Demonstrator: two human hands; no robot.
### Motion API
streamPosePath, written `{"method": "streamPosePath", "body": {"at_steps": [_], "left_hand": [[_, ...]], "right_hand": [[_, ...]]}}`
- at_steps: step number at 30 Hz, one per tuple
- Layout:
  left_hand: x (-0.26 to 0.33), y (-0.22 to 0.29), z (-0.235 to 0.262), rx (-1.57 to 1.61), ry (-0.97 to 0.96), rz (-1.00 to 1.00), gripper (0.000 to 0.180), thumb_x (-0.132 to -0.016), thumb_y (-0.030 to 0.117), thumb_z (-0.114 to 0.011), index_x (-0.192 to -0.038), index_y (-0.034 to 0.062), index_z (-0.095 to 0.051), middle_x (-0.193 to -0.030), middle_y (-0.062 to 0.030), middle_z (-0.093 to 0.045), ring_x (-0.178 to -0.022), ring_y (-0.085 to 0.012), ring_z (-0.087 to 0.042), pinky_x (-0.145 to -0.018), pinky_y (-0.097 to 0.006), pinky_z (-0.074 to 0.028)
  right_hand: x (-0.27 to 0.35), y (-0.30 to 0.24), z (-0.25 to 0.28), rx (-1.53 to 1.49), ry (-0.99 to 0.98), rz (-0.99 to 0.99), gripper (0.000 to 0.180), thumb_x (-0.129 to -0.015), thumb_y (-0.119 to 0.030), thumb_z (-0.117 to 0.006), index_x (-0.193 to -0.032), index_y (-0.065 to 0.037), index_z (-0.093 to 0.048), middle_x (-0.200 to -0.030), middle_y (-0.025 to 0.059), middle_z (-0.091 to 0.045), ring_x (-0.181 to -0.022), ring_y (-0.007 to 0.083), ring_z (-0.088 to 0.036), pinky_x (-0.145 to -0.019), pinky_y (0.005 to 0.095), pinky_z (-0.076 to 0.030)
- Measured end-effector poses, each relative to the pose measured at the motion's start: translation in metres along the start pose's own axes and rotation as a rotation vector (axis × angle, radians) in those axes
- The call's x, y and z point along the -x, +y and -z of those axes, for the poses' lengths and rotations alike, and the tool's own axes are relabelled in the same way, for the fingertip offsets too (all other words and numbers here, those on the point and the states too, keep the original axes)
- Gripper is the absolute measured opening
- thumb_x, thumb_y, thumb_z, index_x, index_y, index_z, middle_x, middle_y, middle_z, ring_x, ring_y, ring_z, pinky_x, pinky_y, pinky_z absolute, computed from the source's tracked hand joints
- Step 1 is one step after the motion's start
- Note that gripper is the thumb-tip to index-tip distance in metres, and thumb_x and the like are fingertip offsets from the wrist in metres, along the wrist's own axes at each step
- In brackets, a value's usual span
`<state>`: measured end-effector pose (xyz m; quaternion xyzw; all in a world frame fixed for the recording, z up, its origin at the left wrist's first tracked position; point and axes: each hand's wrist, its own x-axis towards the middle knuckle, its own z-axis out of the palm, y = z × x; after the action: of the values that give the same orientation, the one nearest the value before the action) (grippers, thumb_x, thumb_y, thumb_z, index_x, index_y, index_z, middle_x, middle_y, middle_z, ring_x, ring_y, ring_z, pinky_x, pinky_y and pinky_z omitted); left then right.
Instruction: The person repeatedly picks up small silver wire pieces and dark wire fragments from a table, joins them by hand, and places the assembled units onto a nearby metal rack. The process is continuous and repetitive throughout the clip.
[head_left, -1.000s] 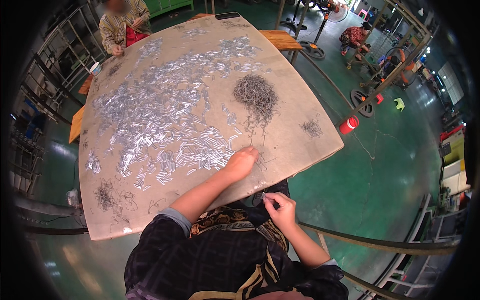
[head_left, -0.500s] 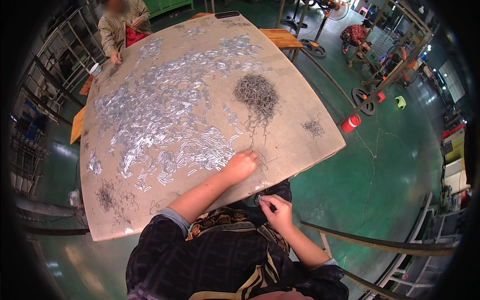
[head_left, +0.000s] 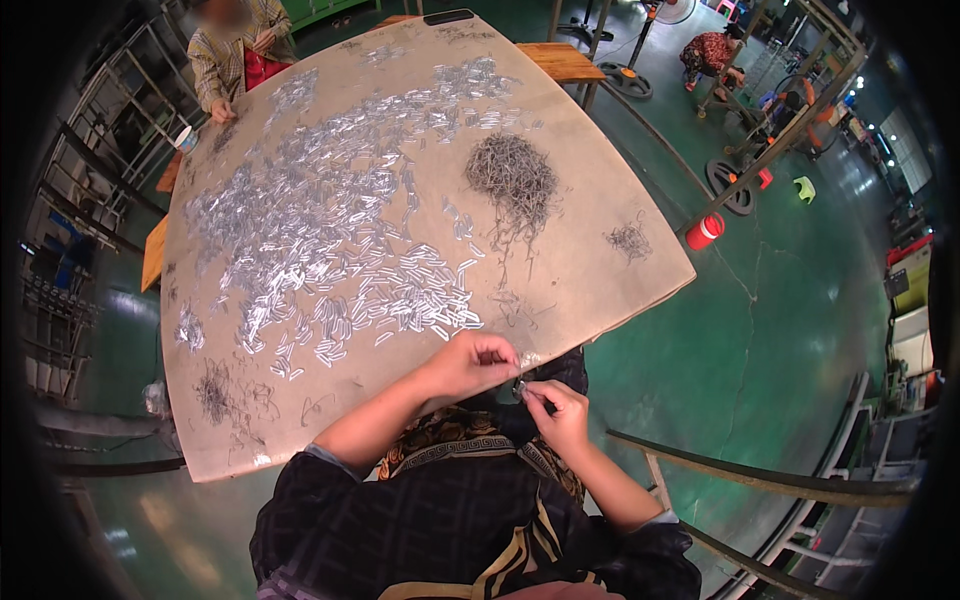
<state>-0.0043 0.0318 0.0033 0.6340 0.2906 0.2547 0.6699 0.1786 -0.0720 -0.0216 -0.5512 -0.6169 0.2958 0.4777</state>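
Observation:
My left hand [head_left: 472, 364] is at the near edge of the brown-topped table [head_left: 590, 275]. Thumb and fingers are pinched together, and whatever lies between them is too small to make out. Just beyond the edge, my right hand [head_left: 562, 412] pinches a small shiny metal piece [head_left: 518, 388], partly hidden by the fingertips. The two hands' fingertips nearly meet there. Many small, long, shiny metal pieces [head_left: 410, 290] are spread over the table's left and middle. Right of them sits a tangled heap of dark, thin, bent wire pieces [head_left: 512, 175], with strands trailing toward me.
Smaller dark wire clusters lie at the right [head_left: 628, 240] and near left [head_left: 212, 390]. A dark phone-like slab [head_left: 448, 17] rests at the far edge. A co-worker [head_left: 235, 60] is at the far left, beside a cup [head_left: 185, 139]. A red container [head_left: 705, 231] stands off the right side.
My left hand has come back from the trailing wires to the table edge, close to my right hand. My right hand stays nearly in place, still pinching the small metal piece.

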Motion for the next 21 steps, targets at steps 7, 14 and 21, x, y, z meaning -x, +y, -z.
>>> {"method": "streamPosePath", "body": {"at_steps": [7, 14, 21], "left_hand": [[0.020, -0.021, -0.017, -0.161, 0.084, -0.214, 0.007, -0.085, 0.004, -0.068, -0.091, 0.0052, -0.064, -0.084, -0.0015, -0.062, -0.071, -0.0093, -0.054, -0.059, -0.024, -0.041], [0.030, -0.028, -0.030, -0.304, 0.179, -0.333, 0.010, -0.086, 0.001, -0.065, -0.094, 0.0034, -0.059, -0.092, -0.0076, -0.066, -0.081, -0.0181, -0.062, -0.069, -0.028, -0.049], [0.037, -0.027, -0.038, -0.610, 0.162, -0.533, 0.019, -0.078, -0.001, -0.069, -0.089, 0.0056, -0.054, -0.091, -0.0093, -0.065, -0.085, -0.0277, -0.063, -0.074, -0.036, -0.052]], "right_hand": [[-0.001, -0.001, -0.003, 0.040, -0.029, 0.031, 0.011, -0.080, 0.003, -0.068, -0.091, 0.001, -0.068, -0.078, 0.0138, -0.066, -0.064, 0.0247, -0.065, -0.057, 0.0306, -0.050], [-0.003, 0.002, 0.001, 0.038, -0.094, 0.089, 0.009, -0.079, 0.002, -0.069, -0.088, 0.001, -0.069, -0.078, 0.0136, -0.066, -0.065, 0.0259, -0.065, -0.060, 0.0313, -0.051], [-0.027, 0.012, 0.000, 0.041, -0.075, 0.100, 0.011, -0.077, 0.001, -0.070, -0.088, 0.001, -0.070, -0.076, 0.0102, -0.064, -0.067, 0.0231, -0.062, -0.062, 0.0305, -0.051]]}}
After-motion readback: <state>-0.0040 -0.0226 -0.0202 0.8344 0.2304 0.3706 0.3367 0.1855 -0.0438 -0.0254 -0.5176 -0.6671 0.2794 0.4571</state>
